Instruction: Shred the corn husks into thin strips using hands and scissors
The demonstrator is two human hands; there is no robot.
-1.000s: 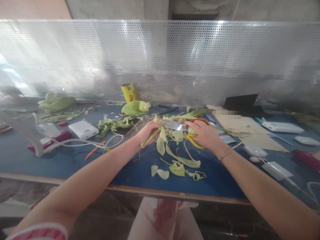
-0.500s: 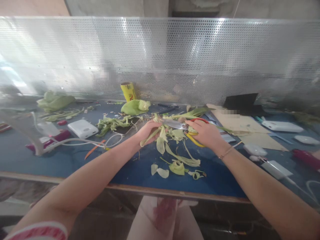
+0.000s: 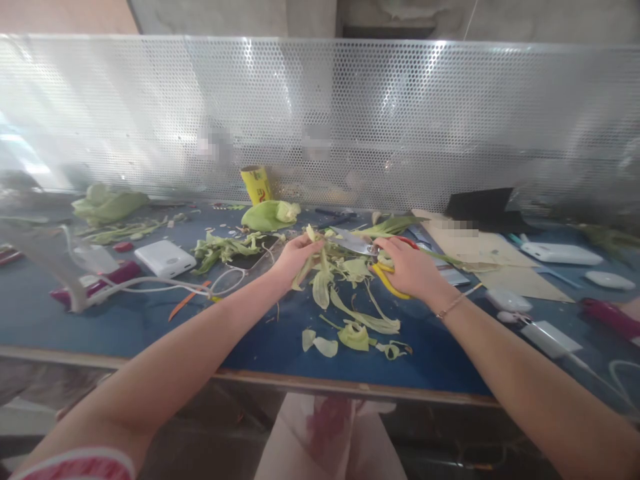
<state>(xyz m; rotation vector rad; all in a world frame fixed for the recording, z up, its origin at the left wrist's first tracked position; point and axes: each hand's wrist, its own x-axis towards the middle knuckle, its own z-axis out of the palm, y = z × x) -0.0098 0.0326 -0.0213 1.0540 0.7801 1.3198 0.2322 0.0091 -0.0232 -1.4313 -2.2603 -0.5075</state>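
Observation:
My left hand point(image 3: 296, 260) is closed on a pale green leafy vegetable piece point(image 3: 311, 233), its fingers pinching it near the top. In my right hand point(image 3: 410, 267) is a pair of scissors point(image 3: 357, 243) with one red and one yellow handle. Their blades point left, toward the piece in my left hand, and appear slightly apart. Below and between my hands lie wilted leaves point(image 3: 323, 287). Nearer the front are more cut leaf scraps point(image 3: 354, 335) and pale petal-like pieces point(image 3: 325, 345). Exactly where the blades meet the vegetable is hard to make out.
Behind stand a yellow cardboard tube point(image 3: 257, 185) and a green vegetable head point(image 3: 270, 216) before a perforated metal screen point(image 3: 320, 100). On the left are shredded greens point(image 3: 220, 250), a white power bank point(image 3: 165, 259) and cables. Brown paper point(image 3: 465, 243) lies right. Another person's hand point(image 3: 631, 317) shows far right.
The leafy piece in my left hand has turned a little, its lower stem swinging toward me. The scissors' blades look slightly wider apart and tilt up more. The scraps stay put.

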